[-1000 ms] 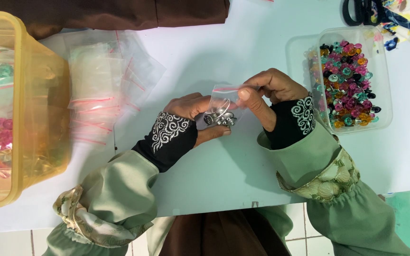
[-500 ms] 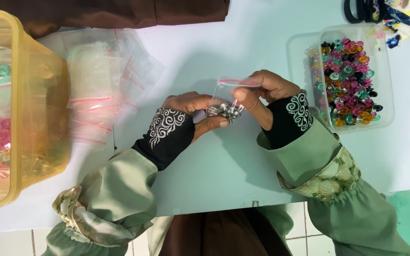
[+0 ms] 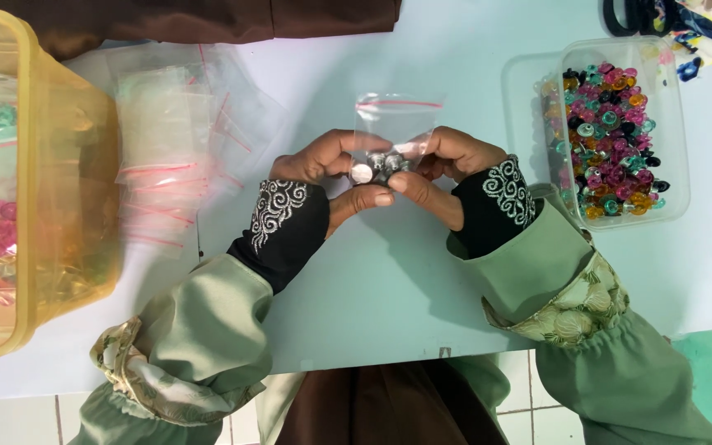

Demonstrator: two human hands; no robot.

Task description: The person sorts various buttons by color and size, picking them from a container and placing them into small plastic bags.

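A small clear zip bag (image 3: 395,124) with a red seal line stands upright between both hands above the white table (image 3: 405,297). Several small silvery beads (image 3: 377,165) sit in its bottom. My left hand (image 3: 327,169) pinches the bag's lower left corner around the beads. My right hand (image 3: 438,169) pinches the lower right side, thumb against the beads. Both wrists wear black cuffs with white embroidery and green sleeves.
A clear tub (image 3: 620,132) of several multicoloured beads stands at the right. A pile of empty zip bags (image 3: 166,156) lies at the left, beside a yellow translucent bin (image 3: 39,198) holding filled bags. Brown cloth (image 3: 208,21) lies along the far edge.
The bag has turned upright with its sealed top pointing away from me, and the beads have gathered at its bottom. Both hands have closed in around the bag's lower end.
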